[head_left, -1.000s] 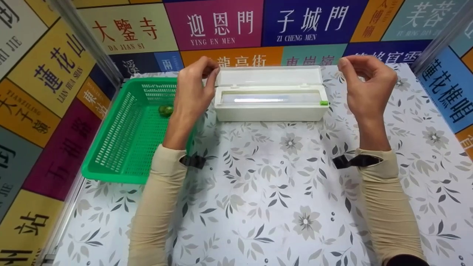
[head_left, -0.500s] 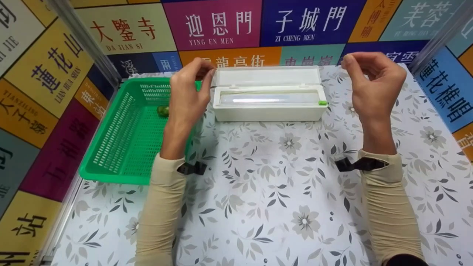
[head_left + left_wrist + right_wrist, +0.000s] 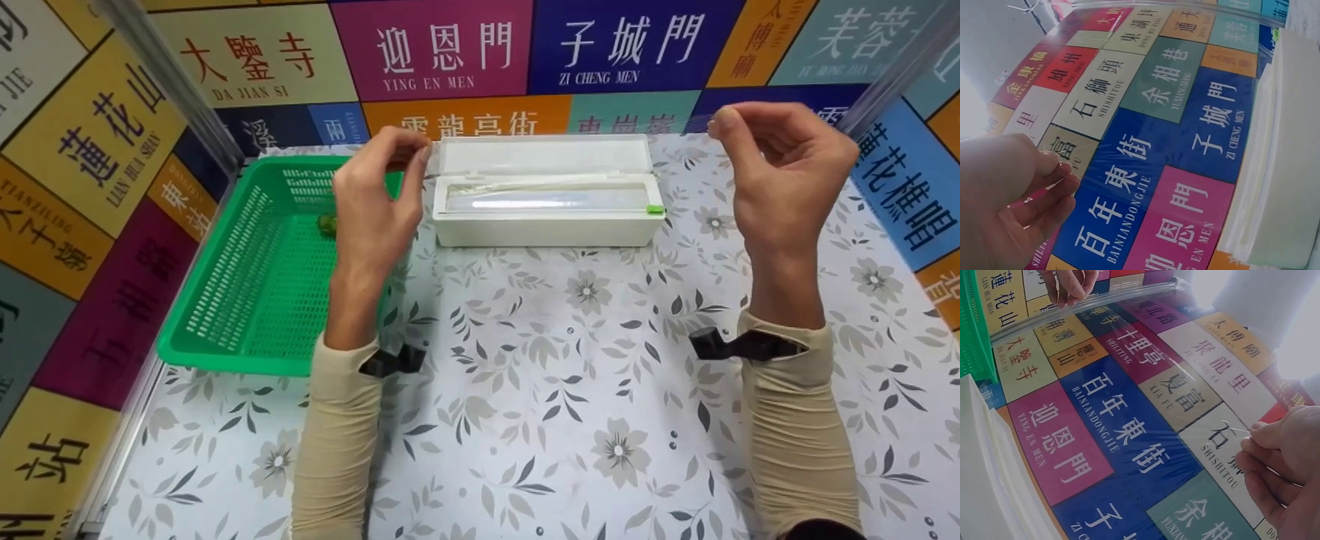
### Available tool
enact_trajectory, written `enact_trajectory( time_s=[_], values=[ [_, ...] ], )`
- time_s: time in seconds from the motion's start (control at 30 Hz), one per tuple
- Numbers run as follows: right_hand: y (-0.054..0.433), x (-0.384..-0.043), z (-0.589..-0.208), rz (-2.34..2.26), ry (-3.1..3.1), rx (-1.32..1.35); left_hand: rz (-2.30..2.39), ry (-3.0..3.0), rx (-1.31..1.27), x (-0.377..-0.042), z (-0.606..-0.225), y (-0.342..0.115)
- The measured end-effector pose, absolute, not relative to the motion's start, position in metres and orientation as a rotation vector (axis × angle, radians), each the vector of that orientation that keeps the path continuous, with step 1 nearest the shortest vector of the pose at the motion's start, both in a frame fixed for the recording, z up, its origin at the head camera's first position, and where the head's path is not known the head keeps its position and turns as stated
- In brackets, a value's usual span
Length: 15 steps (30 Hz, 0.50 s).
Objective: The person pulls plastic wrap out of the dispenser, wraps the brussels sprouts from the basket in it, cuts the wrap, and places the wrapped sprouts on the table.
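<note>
At the left of the head view, a green plastic basket (image 3: 171,341) stands on the counter (image 3: 540,450), which carries a grey-and-white floral covering. A small green vegetable (image 3: 326,225) lies inside, partly hidden by the person's left forearm. The left hand (image 3: 377,199) is raised left of centre, in front of the basket's right side. Its grip is narrow, thumb against forefinger, pinching an edge of clear cling film (image 3: 1165,439).

The film spans from that grip across the upper middle of the frame to the right hand; it is nearly invisible there, but shows as glossy creases in both wrist views. Beneath it, at upper centre, sits a white cling film dispenser (image 3: 551,231), its lid (image 3: 544,155) raised at the back and a small green tab (image 3: 655,210) at its right end. Creased film also shows in the dispenser's opening.

At upper right, the right hand (image 3: 787,176) is raised well apart from the left, its thumb and forefinger pinching the film's other end. Beige sleeves (image 3: 799,427) cover both forearms. Colourful panels (image 3: 435,45) with Chinese lettering fill the background.
</note>
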State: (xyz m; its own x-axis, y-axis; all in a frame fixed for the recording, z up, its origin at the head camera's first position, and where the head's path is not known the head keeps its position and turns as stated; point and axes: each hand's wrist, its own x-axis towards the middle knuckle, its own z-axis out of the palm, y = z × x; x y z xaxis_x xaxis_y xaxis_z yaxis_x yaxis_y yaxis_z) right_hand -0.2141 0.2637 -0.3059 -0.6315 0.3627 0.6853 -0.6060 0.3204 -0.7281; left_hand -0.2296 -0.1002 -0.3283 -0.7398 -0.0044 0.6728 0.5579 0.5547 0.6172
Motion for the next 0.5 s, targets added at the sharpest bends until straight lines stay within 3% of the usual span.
enact_trajectory(
  time_s=[0.5],
  values=[
    [0.295, -0.192, -0.294, 1.205, -1.985, 0.277, -1.054, -2.056, -0.507, -0.214, -0.317, -0.092]
  ],
)
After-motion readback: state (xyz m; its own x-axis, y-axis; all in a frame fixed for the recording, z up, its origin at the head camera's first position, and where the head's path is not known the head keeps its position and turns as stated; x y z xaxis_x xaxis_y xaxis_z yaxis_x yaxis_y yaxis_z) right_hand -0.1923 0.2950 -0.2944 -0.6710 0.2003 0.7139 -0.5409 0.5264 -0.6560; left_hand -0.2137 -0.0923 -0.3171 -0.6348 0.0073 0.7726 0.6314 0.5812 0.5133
